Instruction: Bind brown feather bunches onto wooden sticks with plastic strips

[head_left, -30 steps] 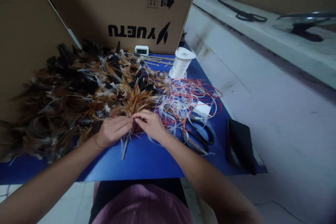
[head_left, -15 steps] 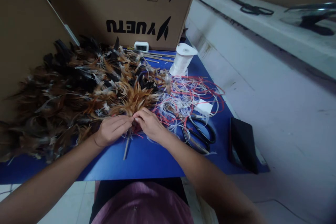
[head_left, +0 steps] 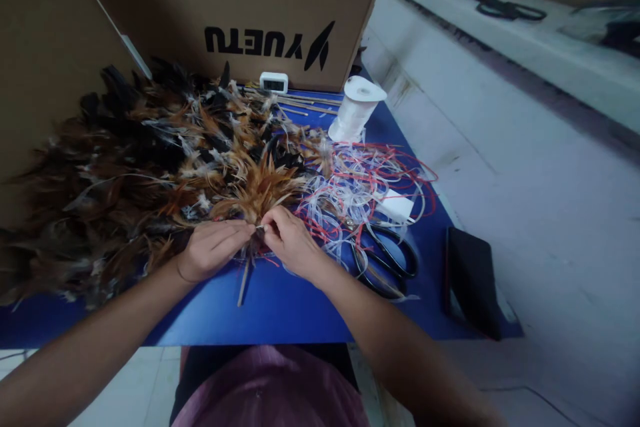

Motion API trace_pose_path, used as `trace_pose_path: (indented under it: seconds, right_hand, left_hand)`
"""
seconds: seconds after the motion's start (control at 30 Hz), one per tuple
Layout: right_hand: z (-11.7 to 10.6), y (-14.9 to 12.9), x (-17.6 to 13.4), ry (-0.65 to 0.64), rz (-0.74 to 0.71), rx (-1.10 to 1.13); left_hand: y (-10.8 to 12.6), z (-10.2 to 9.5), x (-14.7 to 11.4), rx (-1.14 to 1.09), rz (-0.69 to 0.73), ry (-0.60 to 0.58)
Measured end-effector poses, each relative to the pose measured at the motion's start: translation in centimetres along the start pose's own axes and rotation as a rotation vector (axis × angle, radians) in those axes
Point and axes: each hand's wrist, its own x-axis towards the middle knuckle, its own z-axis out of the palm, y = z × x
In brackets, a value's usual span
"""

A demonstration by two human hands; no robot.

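Your right hand (head_left: 290, 240): thumb and forefinger pinched on a short, pale, thin strip (head_left: 259, 227) spanning the small gap between your hands. Your left hand (head_left: 215, 247): fingers drawn together at the strip's other end; thumb hidden, so exact hold cannot be told. Fan-shaped bundle of orange-brown feathers (head_left: 267, 187) sits just beyond your fingertips, tips pointing away from you. Thin greyish-brown stick (head_left: 243, 285) juts toward you from below the hands, over the blue tabletop (head_left: 300, 323). Large heap of brown and black feathers (head_left: 125, 180) to your left. Right side: tangle of white and red plastic strands (head_left: 345, 190), partly over black-handled scissors (head_left: 410, 257). White spool (head_left: 356, 110) stands behind the tangle.
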Motion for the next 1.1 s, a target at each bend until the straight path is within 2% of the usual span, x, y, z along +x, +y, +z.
trace_pose_path:
  seconds: [0.13, 0.4, 0.63, 1.1]
  right_hand:
    - [-0.3, -0.1, -0.3, 0.030, 0.031, -0.036]
    - [-0.4, -0.2, -0.5, 0.065, 0.034, -0.135]
    - [-0.6, 0.0, -0.4, 0.045, 0.087, -0.062]
    - [-1.0, -0.8, -0.7, 0.006, 0.099, 0.021]
  left_hand:
    - [0.5, -0.1, 0.2, -0.004, -0.077, -0.008]
    - [1.1, -0.1, 0.4, 0.125, -0.175, -0.018]
    - [1.0, -0.1, 0.4, 0.067, -0.213, -0.159]
    - [1.0, 0.0, 0.4, 0.078, -0.159, -0.184]
